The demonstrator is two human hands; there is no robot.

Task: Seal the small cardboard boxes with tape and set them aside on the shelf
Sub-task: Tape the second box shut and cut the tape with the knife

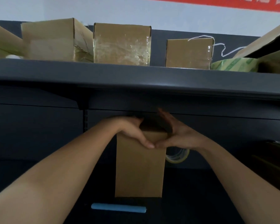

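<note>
A small plain cardboard box [139,168] stands upright on the dark lower surface, under the shelf. My left hand [131,131] lies over its top left edge, thumb pressing on the front face. My right hand [178,135] lies over the top right, its thumb meeting the left thumb on the front; its fingers push a dark top flap. A roll of clear tape [178,156] sits just behind the box's right side, below my right wrist. On the dark shelf [136,78] above stand three taped boxes: left [55,41], middle [121,44], right [188,53].
A light blue cylinder [118,207] lies in front of the box. A roll of green-printed tape [234,64] and a large open carton [268,44] sit at the shelf's right end, with a white cord [221,49]. Another carton [3,41] stands at far left.
</note>
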